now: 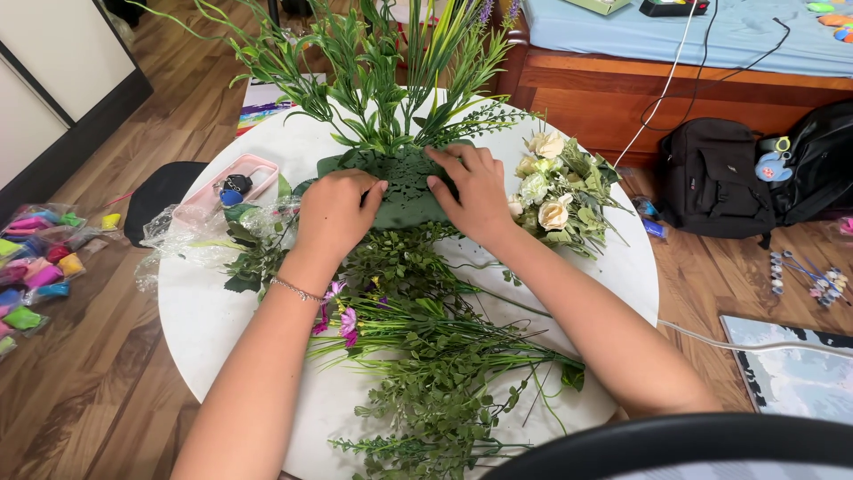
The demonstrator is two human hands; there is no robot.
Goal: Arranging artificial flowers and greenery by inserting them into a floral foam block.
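Note:
Both hands rest on a dark green floral foam block point(407, 182) at the middle of a round white table point(209, 320). My left hand point(333, 213) grips its left side, and my right hand point(475, 191) presses on its right top. Tall green artificial stems point(382, 67) stand stuck in the far edge of the block. Loose green sprigs with small pink flowers point(418, 342) lie on the table in front of the block, between my forearms. A bunch of cream artificial roses point(551, 187) lies just right of my right hand.
A pink phone case with keys point(227, 188) and crumpled clear plastic point(182, 240) lie at the table's left. Bags of coloured clay point(35, 262) sit on the wooden floor at left. Black backpacks point(720, 178), a wooden bed frame point(622, 89) and a painted canvas point(791, 369) are at right.

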